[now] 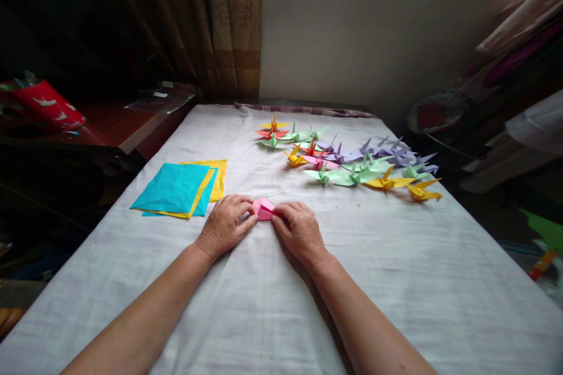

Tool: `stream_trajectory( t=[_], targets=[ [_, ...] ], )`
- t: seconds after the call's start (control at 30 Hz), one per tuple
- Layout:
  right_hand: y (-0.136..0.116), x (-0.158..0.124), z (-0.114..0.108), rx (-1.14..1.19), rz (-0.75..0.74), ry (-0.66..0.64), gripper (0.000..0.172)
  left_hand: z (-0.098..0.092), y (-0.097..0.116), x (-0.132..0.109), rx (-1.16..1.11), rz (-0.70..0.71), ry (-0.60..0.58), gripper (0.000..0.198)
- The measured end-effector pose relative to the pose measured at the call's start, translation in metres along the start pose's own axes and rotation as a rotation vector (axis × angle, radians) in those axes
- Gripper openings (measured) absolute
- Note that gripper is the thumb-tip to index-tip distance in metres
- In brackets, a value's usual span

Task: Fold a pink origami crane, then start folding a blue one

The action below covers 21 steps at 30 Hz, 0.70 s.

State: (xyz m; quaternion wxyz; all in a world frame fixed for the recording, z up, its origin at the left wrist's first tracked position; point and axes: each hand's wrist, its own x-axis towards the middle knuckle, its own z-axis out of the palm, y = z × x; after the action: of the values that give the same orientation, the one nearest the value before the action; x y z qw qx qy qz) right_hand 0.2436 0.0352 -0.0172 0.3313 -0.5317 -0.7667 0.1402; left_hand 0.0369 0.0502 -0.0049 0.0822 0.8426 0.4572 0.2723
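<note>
A small piece of folded pink paper (264, 209) lies on the white tablecloth (246, 316) between my two hands. My left hand (229, 220) pinches its left edge with thumb and fingertips. On the opposite edge, the fingers of my right hand (299, 227) are closed on the paper too. The fingertips cover both ends of it, so its full shape is hidden. Left of my left hand rests a loose stack of blue and yellow paper sheets (171, 187). Beyond my right hand stand several folded paper cranes (352, 176) in green, purple, yellow, red and pink.
A dark red side table (109, 120) adjoins at the left, bearing a tilted red container (46, 105) and a clear plastic bag (162, 96). A patterned curtain (233, 29) and a pale wall (352, 41) rise behind. Cloths (536, 129) hang at the right.
</note>
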Motion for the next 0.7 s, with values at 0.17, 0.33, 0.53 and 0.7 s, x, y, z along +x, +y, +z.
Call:
stream_trajectory(
  t=[0.17,0.33,0.53,0.7],
  targets=[
    [-0.001,0.0,0.003,-0.035,0.036,0.014,0.003,0.006,0.004,0.0,0.036,-0.081,0.054,0.008],
    [-0.003,-0.001,0.003,-0.042,0.043,0.018,0.005,0.006,0.006,-0.002,0.137,0.093,0.02,0.026],
    [-0.013,0.002,0.005,-0.138,0.113,0.011,0.01,0.008,0.005,-0.001,0.119,0.087,-0.066,0.023],
    [-0.018,0.003,0.008,-0.2,0.183,0.032,0.014,0.011,0.01,0.007,0.075,0.011,-0.01,0.016]
  ],
)
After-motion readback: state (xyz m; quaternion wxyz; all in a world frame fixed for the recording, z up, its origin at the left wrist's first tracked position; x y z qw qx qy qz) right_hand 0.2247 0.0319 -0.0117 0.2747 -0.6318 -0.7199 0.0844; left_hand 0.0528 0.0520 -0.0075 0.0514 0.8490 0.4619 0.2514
